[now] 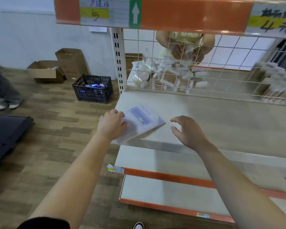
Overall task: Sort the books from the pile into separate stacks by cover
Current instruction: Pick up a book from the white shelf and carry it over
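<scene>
A thin book with a white and lavender cover (142, 121) lies tilted at the front left corner of the pale shelf (221, 116), its near edge past the shelf's front edge. My left hand (111, 124) grips the book's left side, fingers curled over the cover. My right hand (188, 131) hovers just right of the book with fingers spread, touching nothing. No other book or pile shows in this view.
A wire mesh back (221, 63) closes the shelf; behind it lie packets of cotton swabs (170, 78) and a person's hands. Lower shelves with orange edges (168, 177) jut out below. On the floor to the left stand a black crate (92, 88) and cardboard boxes (56, 68).
</scene>
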The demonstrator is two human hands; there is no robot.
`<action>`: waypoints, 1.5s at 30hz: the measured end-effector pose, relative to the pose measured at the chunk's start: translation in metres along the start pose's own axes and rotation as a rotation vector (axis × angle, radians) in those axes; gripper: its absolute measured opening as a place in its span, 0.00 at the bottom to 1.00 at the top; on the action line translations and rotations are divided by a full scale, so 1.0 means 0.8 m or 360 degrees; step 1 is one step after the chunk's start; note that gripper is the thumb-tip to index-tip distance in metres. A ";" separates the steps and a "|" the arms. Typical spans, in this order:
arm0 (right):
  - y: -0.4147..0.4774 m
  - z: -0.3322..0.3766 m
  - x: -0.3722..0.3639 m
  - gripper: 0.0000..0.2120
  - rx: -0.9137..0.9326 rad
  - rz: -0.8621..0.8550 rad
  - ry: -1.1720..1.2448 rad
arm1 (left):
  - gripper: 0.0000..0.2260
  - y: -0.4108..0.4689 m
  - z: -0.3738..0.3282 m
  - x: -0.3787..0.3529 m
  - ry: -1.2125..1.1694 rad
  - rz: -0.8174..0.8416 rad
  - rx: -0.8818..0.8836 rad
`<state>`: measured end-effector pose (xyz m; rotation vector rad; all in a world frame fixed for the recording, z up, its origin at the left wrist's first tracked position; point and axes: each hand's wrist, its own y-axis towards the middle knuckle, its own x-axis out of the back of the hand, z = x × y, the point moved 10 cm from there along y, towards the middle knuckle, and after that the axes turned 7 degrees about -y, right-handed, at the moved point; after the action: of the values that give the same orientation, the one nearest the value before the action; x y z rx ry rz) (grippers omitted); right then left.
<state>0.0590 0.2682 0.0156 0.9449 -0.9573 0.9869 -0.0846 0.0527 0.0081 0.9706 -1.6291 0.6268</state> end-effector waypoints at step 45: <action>0.038 -0.029 -0.018 0.14 -0.0088 0.0058 -0.0026 | 0.27 0.053 0.044 -0.032 -0.0334 0.0638 0.0470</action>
<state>0.0315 0.2947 0.0015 0.8934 -1.0137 0.9800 -0.1367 0.0536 -0.0228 0.9486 -1.9778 1.0914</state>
